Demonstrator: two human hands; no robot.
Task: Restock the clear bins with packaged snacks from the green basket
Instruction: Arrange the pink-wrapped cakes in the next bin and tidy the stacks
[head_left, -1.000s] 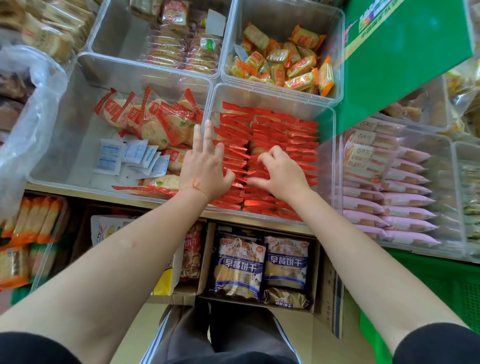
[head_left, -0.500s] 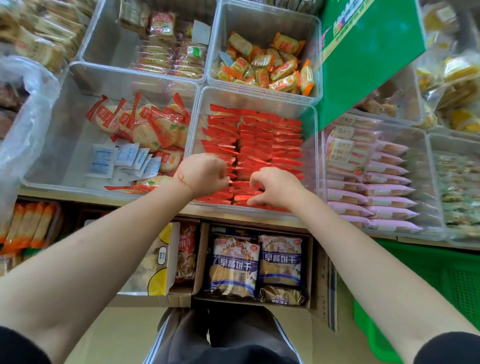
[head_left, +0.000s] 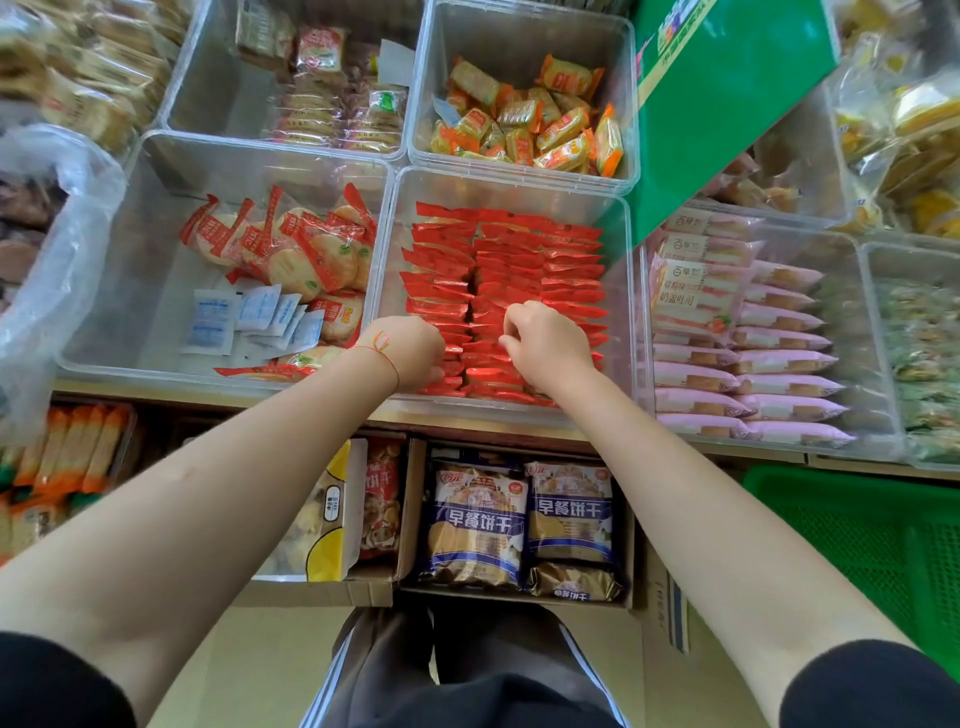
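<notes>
Clear bin (head_left: 511, 182), red snack packets (head_left: 519, 270) in rows.
Left hand (head_left: 410, 353) and right hand (head_left: 548, 340), fingers curled, pinch packets at the bin's near edge; green basket (head_left: 857, 540) at lower right.

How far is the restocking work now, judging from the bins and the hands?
Done: the bin of red packets is nearly full, in neat rows. In hand: the left hand and right hand, fingers curled, work its front rows; any grip is hidden. Left: the bin of round crackers is half bare. The green basket shows no snacks.
</notes>
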